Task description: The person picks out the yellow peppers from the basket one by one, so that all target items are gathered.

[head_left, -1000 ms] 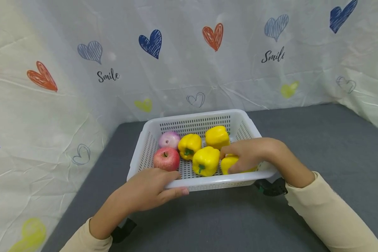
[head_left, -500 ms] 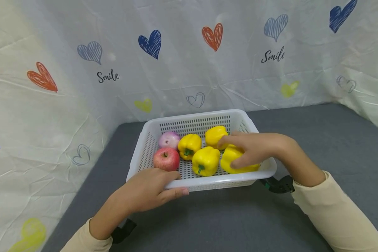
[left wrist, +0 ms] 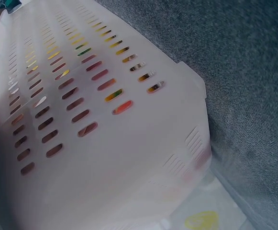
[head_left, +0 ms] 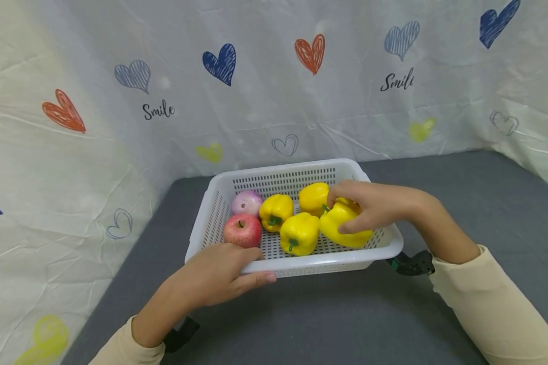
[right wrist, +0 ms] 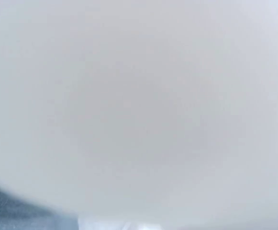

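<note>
A white perforated plastic basket (head_left: 292, 264) holds a red apple (head_left: 242, 230), a purple onion (head_left: 247, 203) and several yellow bell peppers (head_left: 299, 233). My left hand (head_left: 226, 274) grips the basket's near rim at its left part, fingers inside and thumb outside. At the basket's right end, my right hand (head_left: 379, 203) curls over a yellow bell pepper (head_left: 335, 223), thumb on its near side and a fingertip by its stem. Part of the pepper lies hidden under that hand. In the left wrist view the slotted basket wall (left wrist: 119, 158) fills most of the picture.
The basket stands on a dark grey cloth-covered table (head_left: 324, 324). A pale curtain (head_left: 265, 91) with printed hearts hangs behind and to the left. Something pale and blurred fills the right wrist view.
My right hand has moved up and to the right from the basket's front right corner, uncovering more of the yellow bell pepper there. The left hand has stayed put.
</note>
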